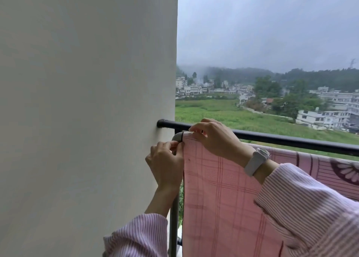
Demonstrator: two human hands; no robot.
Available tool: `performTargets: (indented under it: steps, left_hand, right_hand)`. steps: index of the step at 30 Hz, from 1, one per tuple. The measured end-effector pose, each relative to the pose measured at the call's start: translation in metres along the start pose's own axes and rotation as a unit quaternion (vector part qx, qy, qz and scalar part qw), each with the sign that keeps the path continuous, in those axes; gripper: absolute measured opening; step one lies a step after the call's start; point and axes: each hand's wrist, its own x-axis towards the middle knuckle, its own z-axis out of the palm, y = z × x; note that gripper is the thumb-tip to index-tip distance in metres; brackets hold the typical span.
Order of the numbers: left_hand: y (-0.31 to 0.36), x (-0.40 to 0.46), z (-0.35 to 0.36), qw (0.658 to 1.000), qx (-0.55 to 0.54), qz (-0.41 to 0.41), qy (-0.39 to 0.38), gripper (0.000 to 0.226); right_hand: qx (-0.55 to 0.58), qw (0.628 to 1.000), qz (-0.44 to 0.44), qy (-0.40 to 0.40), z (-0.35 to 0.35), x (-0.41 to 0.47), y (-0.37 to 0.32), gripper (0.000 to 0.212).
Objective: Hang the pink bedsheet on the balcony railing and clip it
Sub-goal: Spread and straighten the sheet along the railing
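I see the pink checked bedsheet draped over the grey rail at its wall end, beneath the black balcony railing. My left hand pinches the sheet's side edge with curled fingers. My right hand pinches its top corner on the rail; I can't make out a clip.

Soft, even daylight comes from an overcast sky, with no glare and only faint shadows. The wall is flatly lit. Haze veils the far hills. Wide-angle distortion bends the black railing, and overall detail looks slightly soft.
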Motion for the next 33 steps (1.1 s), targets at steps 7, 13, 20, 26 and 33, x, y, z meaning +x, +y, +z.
performTargets:
  steps: [7,13,20,26,33]
  left_hand:
    - [0.003,0.001,0.003,0.993,-0.108,-0.019,-0.048,0.013]
    - [-0.008,0.004,-0.01,0.99,-0.123,0.034,-0.066,0.011]
    - [-0.014,0.008,-0.021,0.99,-0.094,0.08,-0.065,0.006]
    - [-0.016,0.02,-0.032,0.988,-0.123,0.043,-0.085,0.013]
    - [-0.041,0.035,-0.045,0.99,-0.134,-0.009,-0.042,0.013]
  right_hand:
    - [0.007,1.0,-0.004,-0.021,0.001,0.008,-0.002,0.026]
    - [0.012,0.985,-0.041,-0.165,-0.009,0.034,-0.021,0.018]
    - [0.022,0.974,-0.045,-0.222,-0.008,0.035,-0.022,0.009]
    - [-0.014,0.986,-0.065,-0.152,0.004,0.045,-0.03,0.006]
    - [-0.02,0.99,-0.104,-0.098,0.025,0.062,-0.057,0.01]
